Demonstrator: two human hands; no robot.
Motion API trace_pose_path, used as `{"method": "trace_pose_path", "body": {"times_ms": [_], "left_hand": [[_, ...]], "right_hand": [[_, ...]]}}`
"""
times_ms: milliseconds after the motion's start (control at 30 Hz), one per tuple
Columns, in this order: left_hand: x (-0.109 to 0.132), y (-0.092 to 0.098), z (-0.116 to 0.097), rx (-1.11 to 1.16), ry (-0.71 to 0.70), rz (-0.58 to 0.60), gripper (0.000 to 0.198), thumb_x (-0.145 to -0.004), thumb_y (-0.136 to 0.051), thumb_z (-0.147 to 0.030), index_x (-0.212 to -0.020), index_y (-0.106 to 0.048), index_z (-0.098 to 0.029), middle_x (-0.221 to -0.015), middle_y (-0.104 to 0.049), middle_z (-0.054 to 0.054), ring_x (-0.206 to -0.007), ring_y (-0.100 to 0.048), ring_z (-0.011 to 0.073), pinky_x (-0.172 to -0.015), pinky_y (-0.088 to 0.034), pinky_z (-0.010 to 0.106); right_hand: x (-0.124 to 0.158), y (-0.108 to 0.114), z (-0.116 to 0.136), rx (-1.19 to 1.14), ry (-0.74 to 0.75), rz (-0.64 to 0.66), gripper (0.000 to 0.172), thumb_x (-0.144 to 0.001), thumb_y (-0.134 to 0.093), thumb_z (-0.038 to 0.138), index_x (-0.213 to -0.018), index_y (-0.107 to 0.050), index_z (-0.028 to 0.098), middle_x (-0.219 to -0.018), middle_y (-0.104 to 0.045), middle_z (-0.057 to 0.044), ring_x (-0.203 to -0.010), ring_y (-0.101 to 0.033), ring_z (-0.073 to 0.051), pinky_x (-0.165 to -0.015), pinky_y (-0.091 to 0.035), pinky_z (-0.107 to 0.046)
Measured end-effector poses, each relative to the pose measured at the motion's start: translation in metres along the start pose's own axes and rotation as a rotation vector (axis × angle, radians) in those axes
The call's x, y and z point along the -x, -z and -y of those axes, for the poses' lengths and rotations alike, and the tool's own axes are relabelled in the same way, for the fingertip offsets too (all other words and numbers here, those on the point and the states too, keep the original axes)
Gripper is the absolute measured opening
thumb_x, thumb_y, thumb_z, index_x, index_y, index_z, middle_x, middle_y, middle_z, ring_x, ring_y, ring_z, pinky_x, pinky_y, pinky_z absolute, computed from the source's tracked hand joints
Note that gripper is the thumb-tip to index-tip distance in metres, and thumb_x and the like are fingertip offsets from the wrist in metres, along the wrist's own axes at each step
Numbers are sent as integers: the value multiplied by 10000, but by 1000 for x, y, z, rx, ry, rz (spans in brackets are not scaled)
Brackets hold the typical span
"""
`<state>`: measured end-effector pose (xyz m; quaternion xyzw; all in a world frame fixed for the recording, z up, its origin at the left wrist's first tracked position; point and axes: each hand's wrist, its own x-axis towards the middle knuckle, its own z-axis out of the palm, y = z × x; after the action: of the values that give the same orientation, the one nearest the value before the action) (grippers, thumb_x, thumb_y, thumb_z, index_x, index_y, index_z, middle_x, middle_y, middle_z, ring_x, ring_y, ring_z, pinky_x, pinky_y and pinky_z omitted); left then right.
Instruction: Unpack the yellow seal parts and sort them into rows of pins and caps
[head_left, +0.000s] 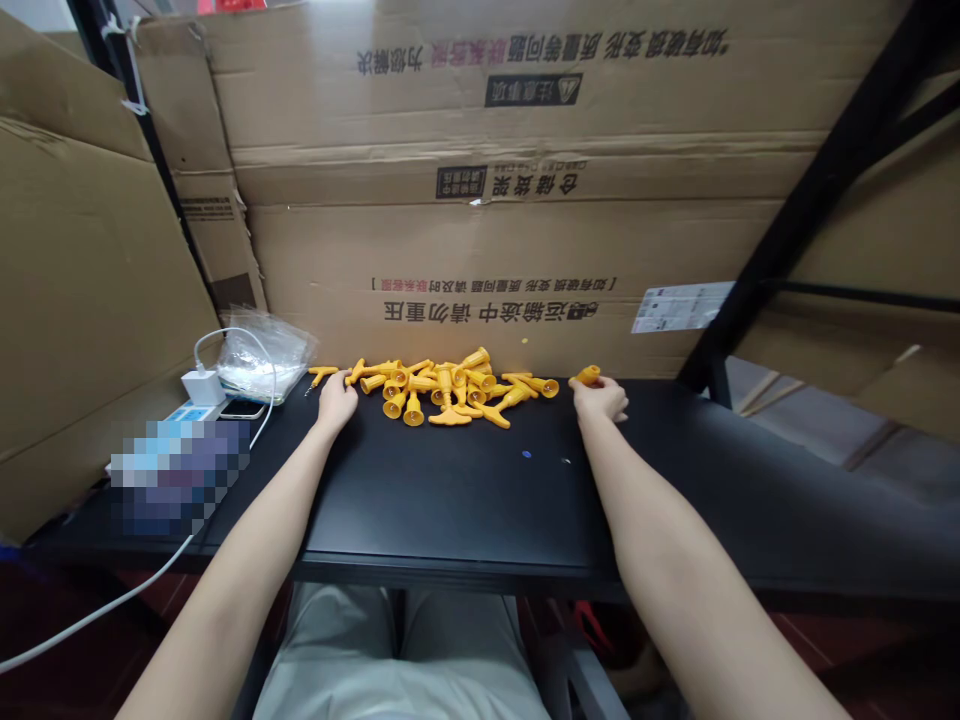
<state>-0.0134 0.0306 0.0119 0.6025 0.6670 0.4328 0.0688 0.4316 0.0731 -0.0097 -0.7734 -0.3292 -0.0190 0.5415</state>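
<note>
A pile of yellow plastic parts (444, 388) lies at the back of the black table, mixing bell-shaped sleeves and T-shaped handles. At its left end, my left hand (339, 400) is closed with its fingertips on a yellow T-shaped handle (356, 371). Just left of that hand lies another T-handle with a thin metal spiral (323, 372), like a corkscrew. On the right, apart from the pile, my right hand (602, 400) grips a yellow bell-shaped sleeve (589, 375); the fingers partly hide it.
Cardboard (480, 240) stands behind the table (450, 500) and at the left. A clear plastic bag (262, 350), a white charger (202, 387), a phone (243, 409) and a white cable (161, 570) are on the left. A black metal post (780, 220) rises at the right.
</note>
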Motion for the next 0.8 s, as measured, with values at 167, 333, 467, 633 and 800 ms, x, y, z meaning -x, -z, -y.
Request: {"method": "trace_pose_path", "body": {"times_ms": [167,333,467,633,800], "left_hand": [[1,-4,11,-14,-44,-7,392,-755,-473,-74,-1102,-632,-156,-1197,-651,109,-1159,-575,244,-1019,-431,384],[4,-5,8,-28,-127,-14,399,-767,-459,-74,-1114,-631,-166,-1179,-656,97,-1142,-582,235,-1035,-429,399],[7,-4,5,-49,-171,17,396,-777,-448,-65,-1114,-633,-156,-1190,-649,101,-1145,-581,223,-1046,-424,375],[7,-4,6,-74,-179,38,404,-776,-444,-57,-1120,-631,-158,-1190,-648,99,-1142,-585,217,-1039,-433,360],[7,-4,7,-76,-183,34,406,-780,-437,-57,-1121,-630,-162,-1180,-651,93,-1139,-584,210,-1043,-429,352]], "right_hand": [[-1,-7,-5,169,-190,137,158,-651,-679,292,-773,-631,203,-947,-679,-104,-1040,-583,-307,-966,-314,-536],[-1,-17,-2,221,-110,243,218,-673,-626,248,-876,-696,212,-975,-691,-96,-1013,-580,-277,-934,-323,-479],[2,-16,-5,289,-12,286,298,-711,-551,193,-962,-712,207,-1055,-674,-115,-1089,-538,-295,-932,-330,-480],[4,-14,-6,335,102,378,401,-692,-531,162,-1037,-718,243,-1095,-670,-112,-1125,-512,-312,-962,-301,-531],[8,-4,2,178,50,373,443,-799,-405,193,-1135,-687,256,-1127,-674,-81,-1092,-557,-256,-967,-342,-446]]}}
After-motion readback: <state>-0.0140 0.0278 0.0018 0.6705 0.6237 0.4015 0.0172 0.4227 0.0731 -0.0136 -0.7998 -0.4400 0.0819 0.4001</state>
